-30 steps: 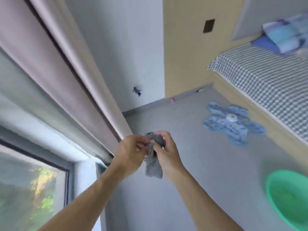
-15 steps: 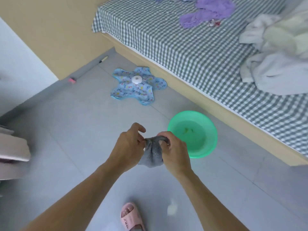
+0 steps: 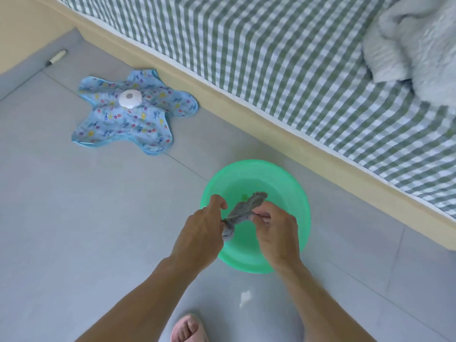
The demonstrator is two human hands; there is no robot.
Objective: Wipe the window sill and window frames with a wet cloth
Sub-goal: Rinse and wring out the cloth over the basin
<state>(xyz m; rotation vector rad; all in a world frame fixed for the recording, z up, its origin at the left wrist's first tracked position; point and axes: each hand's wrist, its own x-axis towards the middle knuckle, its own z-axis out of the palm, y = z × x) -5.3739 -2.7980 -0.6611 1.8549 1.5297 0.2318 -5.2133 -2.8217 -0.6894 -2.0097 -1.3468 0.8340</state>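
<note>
A small grey cloth point(image 3: 243, 212) is stretched and twisted between my two hands, directly above a green plastic basin point(image 3: 288, 183) on the grey floor. My left hand point(image 3: 199, 233) pinches the cloth's lower end. My right hand point(image 3: 276, 230) grips its middle, and the cloth's upper end sticks out past the fingers over the basin. The window sill and frames are out of view.
A bed with a checked sheet point(image 3: 283, 60) and a pale blanket point(image 3: 417, 43) runs along the right. A blue star-shaped patterned mat point(image 3: 128, 114) lies on the floor at left, a marker point(image 3: 56, 58) near the wall. My foot in a pink slipper point(image 3: 188, 328) is at the bottom.
My view swung from the window down to the floor. Both hands carried the cloth over the green basin and pulled it out longer between them.
</note>
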